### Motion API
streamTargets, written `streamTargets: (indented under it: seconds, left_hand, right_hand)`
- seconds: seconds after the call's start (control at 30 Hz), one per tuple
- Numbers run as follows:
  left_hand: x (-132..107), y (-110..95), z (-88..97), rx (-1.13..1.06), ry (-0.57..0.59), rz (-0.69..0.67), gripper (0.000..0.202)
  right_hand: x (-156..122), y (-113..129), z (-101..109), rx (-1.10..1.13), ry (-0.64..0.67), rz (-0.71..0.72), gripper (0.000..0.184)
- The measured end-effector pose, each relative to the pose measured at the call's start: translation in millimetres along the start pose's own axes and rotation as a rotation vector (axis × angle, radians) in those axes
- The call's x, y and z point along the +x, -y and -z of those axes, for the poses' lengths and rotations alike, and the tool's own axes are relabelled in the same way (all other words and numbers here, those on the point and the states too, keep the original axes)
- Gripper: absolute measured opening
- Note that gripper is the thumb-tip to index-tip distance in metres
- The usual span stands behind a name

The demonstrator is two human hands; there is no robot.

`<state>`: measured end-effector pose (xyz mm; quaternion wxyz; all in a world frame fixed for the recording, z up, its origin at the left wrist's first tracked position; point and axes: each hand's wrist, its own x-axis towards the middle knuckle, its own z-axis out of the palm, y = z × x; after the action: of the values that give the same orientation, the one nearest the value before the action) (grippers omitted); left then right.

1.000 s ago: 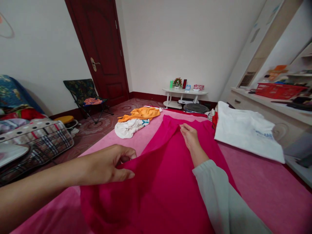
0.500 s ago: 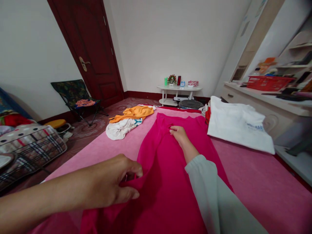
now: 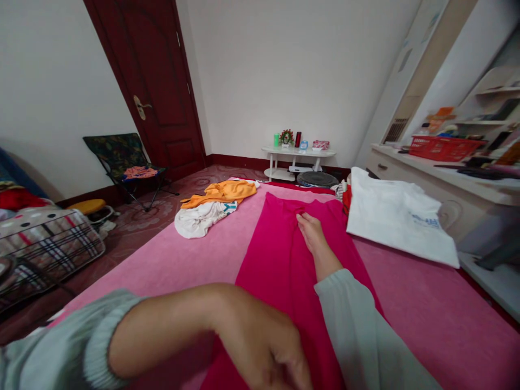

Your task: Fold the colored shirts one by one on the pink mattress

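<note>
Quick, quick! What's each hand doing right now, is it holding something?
Left hand: curled over the bright pink cloth; fingertips out of view, so its grip can't be told.
Right hand: closed, pinching the bright pink cloth near its far end.

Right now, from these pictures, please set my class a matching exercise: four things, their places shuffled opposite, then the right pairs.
1. Magenta cloth garment
2. Red plastic basket
3. Camouflage-patterned folding chair
4. Orange cloth garment

A. Near the dark red panelled door
B. Next to a crumpled white garment
C. Touched by the right hand
D. On top of the white cabinet

Pairs: 1-C, 2-D, 3-A, 4-B
</note>
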<state>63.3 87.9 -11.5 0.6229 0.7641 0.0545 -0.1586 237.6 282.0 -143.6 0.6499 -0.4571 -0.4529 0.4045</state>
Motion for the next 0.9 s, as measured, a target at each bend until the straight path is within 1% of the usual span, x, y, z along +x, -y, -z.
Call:
streamTargets:
  seconds: [0.03, 0.07, 0.1, 0.13, 0.17, 0.2, 0.23, 0.27, 0.33, 0.4, 0.47, 0.5, 0.6, 0.67, 0.7, 0.73, 0.8, 0.87, 0.9]
  left_hand:
    - [5, 8, 13.0, -0.001, -0.08, -0.016, 0.024]
    - [8, 17, 27.7, 0.046, -0.24, -0.022, 0.027]
    - [9, 27, 43.7, 0.142, -0.455, -0.016, 0.03]
    - [10, 38, 60.0, 0.3, -0.698, 0.005, 0.032]
    - [9, 52, 75.8, 0.48, -0.958, 0.059, 0.034]
    - [9, 66, 89.9, 0.63, -1.118, 0.14, 0.041]
    - [8, 82, 101.5, 0.732, -1.186, 0.256, 0.052]
    - [8, 97, 110.2, 0.782, -1.202, 0.376, 0.06]
    - [9, 121, 118.5, 0.836, -1.185, 0.539, 0.067]
    - [11, 135, 118.3, 0.87, -1.175, 0.603, 0.067]
    - [13, 137, 115.2, 0.9, -1.189, 0.615, 0.067]
    - [13, 137, 113.9, 0.905, -1.194, 0.617, 0.067]
    - [14, 132, 112.6, 0.906, -1.208, 0.608, 0.067]
    - [13, 131, 112.9, 0.902, -1.217, 0.594, 0.067]
    - [12, 131, 113.1, 0.899, -1.22, 0.587, 0.067]
    - [11, 131, 113.1, 0.893, -1.22, 0.583, 0.067]
    - [10, 131, 112.8, 0.882, -1.215, 0.581, 0.067]
    - [10, 131, 112.4, 0.872, -1.214, 0.583, 0.067]
    - [10, 130, 112.3, 0.867, -1.216, 0.584, 0.067]
  right_hand:
    - [-1, 1, 2, 0.006, -0.008, -0.01, 0.025]
    - [-1, 1, 4, 0.009, -0.015, -0.017, 0.026]
    - [-2, 2, 5, 0.015, -0.027, -0.027, 0.027]
    - [-2, 3, 5, 0.029, -0.046, -0.044, 0.029]
    - [-2, 4, 5, 0.052, -0.075, -0.063, 0.031]
    - [-3, 5, 5, 0.078, -0.11, -0.084, 0.034]
    - [-4, 5, 4, 0.104, -0.146, -0.102, 0.039]
    - [-5, 5, 3, 0.123, -0.18, -0.115, 0.043]
    - [-7, 4, 1, 0.118, -0.219, -0.107, 0.052]
    - [-8, 2, -1, 0.056, -0.236, -0.081, 0.059]
    - [-5, 1, -3, -0.065, -0.246, -0.066, 0.06]
    - [-2, 2, -4, -0.173, -0.249, -0.063, 0.058]
    - [17, 10, -5, -0.563, -0.262, -0.033, 0.053]
    - [33, 19, -7, -0.829, -0.266, -0.017, 0.052]
    - [41, 23, -9, -0.953, -0.241, -0.032, 0.052]
    - [48, 28, -12, -1.073, -0.179, -0.046, 0.051]
    - [58, 35, -19, -1.273, 0.016, -0.041, 0.041]
    - [64, 39, -26, -1.33, 0.19, 0.017, 0.023]
    - [65, 41, -28, -1.335, 0.231, 0.068, 0.016]
